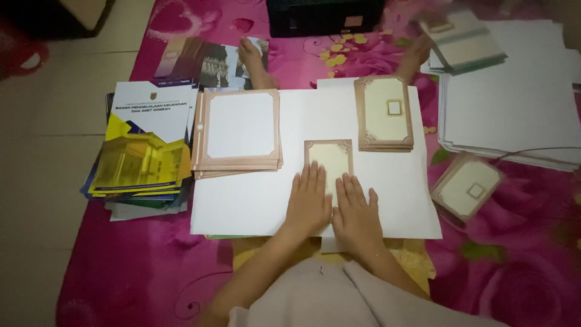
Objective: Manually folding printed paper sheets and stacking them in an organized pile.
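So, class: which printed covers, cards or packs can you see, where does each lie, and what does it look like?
Booklet stack: left, on the pink cloth; white, blue and yellow covers.
Bordered sheets: beside it; white, tan frame.
Small card: under both hands; cream, brown edge.
Card pile: upper centre; cream, small square.
Card bundle: right, tilted.

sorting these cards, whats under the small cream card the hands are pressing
The small cream card lies on a large white sheet. Both hands cover its lower part, so anything beneath there is hidden.
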